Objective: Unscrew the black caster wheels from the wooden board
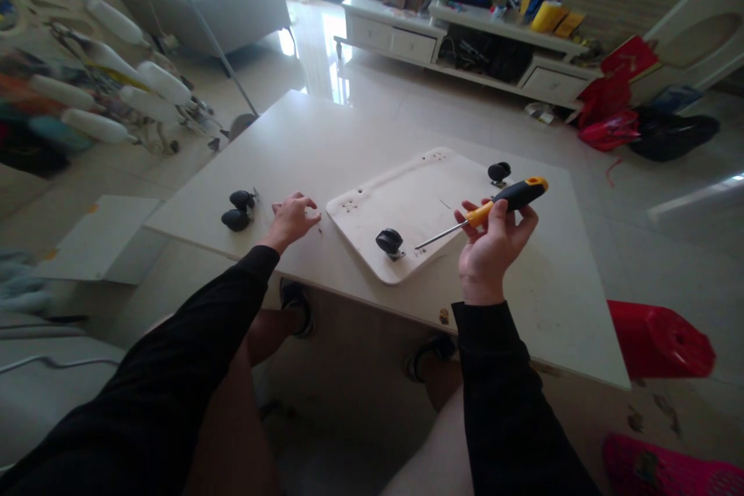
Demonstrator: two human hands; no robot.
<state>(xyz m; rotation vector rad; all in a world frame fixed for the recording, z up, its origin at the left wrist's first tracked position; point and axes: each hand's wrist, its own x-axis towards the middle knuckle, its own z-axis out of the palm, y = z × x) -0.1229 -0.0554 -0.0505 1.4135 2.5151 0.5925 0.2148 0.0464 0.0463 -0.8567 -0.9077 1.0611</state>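
Taking the white board [395, 201] on the desk [314, 132] as the clock's centre, with twelve facing away from the person, a long low cabinet [407, 45] stands on the floor past the desk at twelve to one, a grey bench [198, 12] at eleven, a white box [108, 240] at nine and a red bin [656, 341] at four. On the desk, two black casters [237, 209] lie together at nine; another caster [498, 172] is near the board's edge at two, and one more caster [389, 242] sits on the board near six, just beside the screwdriver's tip. The right hand [495, 244] grips the screwdriver [480, 215] above the board's four o'clock side, hiding part of that edge; the tip points to eight and the butt to two, the long axis slanting between them. Whether the tip touches is unclear. The left hand [294, 218] is bent over the desk at nine, near a small screw [319, 231]; I cannot tell whether it holds anything. The screwdriver has a black-and-yellow handle and a slim metal shaft; the board, rounded at its corners, has small holes and runs lengthwise from eight to two.
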